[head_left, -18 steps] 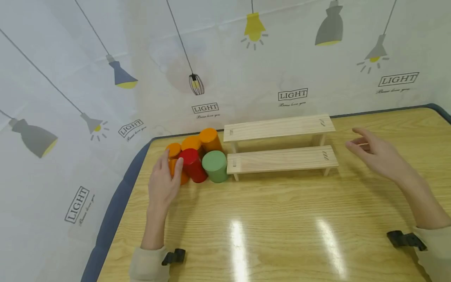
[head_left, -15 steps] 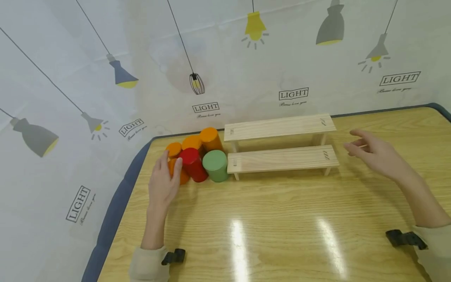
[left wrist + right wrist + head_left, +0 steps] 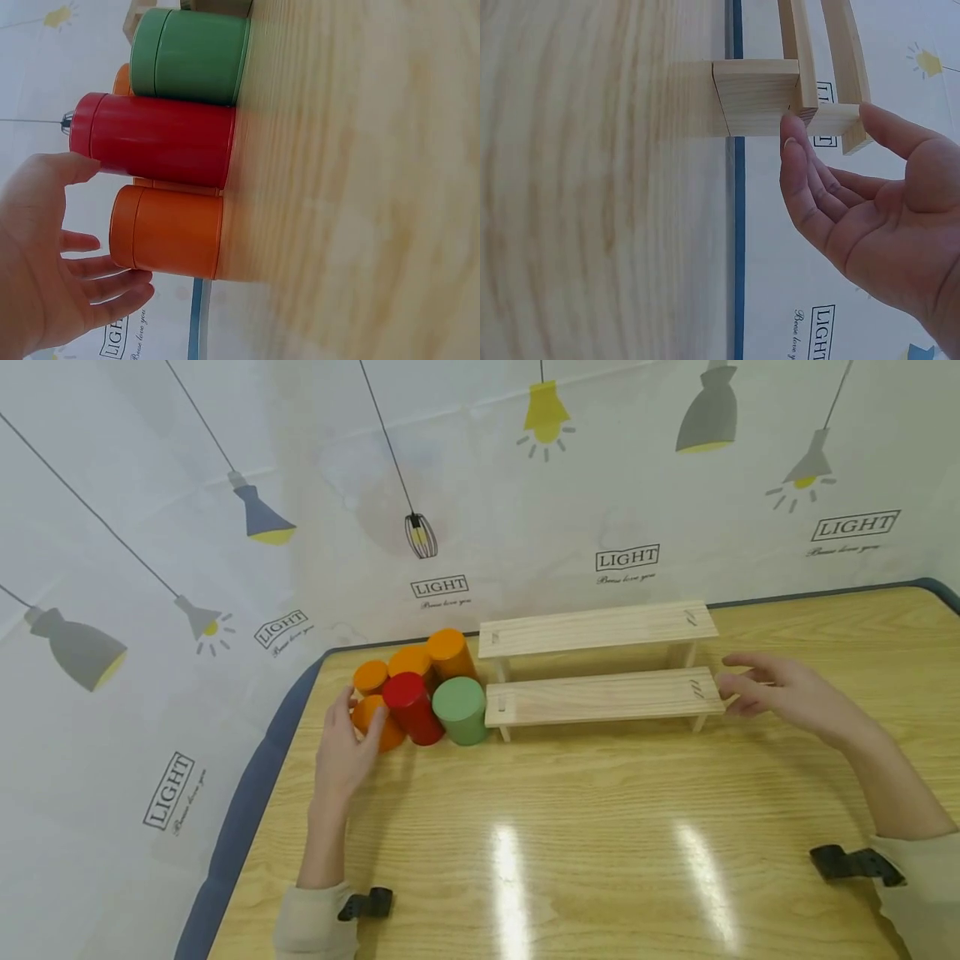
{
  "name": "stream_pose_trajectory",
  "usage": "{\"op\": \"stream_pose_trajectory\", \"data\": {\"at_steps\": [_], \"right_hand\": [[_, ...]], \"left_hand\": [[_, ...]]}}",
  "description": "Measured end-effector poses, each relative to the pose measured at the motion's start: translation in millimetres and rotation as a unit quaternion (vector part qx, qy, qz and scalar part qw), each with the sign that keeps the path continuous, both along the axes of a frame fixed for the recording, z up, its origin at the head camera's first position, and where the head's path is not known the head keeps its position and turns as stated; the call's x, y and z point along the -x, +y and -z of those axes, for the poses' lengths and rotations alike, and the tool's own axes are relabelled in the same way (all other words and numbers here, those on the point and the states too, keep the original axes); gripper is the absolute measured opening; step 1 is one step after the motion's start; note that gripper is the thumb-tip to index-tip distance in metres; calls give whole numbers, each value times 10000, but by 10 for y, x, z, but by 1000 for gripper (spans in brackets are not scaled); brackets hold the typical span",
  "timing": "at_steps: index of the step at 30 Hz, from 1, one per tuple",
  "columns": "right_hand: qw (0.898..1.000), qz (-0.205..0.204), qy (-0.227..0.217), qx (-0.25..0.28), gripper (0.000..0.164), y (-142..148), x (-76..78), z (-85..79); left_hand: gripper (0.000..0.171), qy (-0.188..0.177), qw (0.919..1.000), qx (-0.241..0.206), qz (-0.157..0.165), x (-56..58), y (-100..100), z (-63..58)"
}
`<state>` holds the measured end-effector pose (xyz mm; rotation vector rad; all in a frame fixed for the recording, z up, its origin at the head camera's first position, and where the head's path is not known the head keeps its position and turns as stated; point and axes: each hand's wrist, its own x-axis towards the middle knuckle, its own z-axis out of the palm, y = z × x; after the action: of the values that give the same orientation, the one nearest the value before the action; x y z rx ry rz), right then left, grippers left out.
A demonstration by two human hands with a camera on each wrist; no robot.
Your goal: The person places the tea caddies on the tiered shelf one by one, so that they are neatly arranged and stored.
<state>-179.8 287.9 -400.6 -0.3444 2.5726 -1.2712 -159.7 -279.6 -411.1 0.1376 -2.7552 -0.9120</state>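
Wall cloth [image 3: 525,502] at the back, printed with pendant lamps and LIGHT labels. In front of it, wood-grain table [image 3: 600,827], blue edging [image 3: 247,810] along its left and back.

Two-tier wooden rack [image 3: 600,697] on the table near the back edge: low step facing me, higher one behind.

My right hand [image 3: 795,697] is at the rack's right end. Thumb apart from the fingers, fingers bent loosely with nothing between. Fingertips right by the lower board's end (contact? can't tell from either view).

My left hand [image 3: 347,752] is at the front orange canister [image 3: 386,727]. Thumb on one side, fingers on the other, spread apart, not clamped. Can't tell if they touch it; thumb tip is near the red canister's lid.

Canisters all upright, bunched left of the rack. Red canister [image 3: 414,706] looks tallest, beside the front orange one. Green canister [image 3: 461,710] sits between red and rack. Three orange canisters [image 3: 452,656] behind.

Smallest: black clip [image 3: 367,903] at my left cuff, another at the right.
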Motion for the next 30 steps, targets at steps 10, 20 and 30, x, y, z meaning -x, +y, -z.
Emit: {"op": "stream_pose_trajectory", "data": {"at_steps": [10,20,30], "right_hand": [[9988,-242,-303,288,63,-33,35,65],[9987,-432,-223,179,64,-60,67,88],[9986,-430,-266,159,65,-41,60,129]], "left_hand": [[80,-114,9993,-278,218,26,-80,53],[78,-329,9988,-246,278,66,-106,72],[69,-372,9965,-699,283,69,-109,69]]}}
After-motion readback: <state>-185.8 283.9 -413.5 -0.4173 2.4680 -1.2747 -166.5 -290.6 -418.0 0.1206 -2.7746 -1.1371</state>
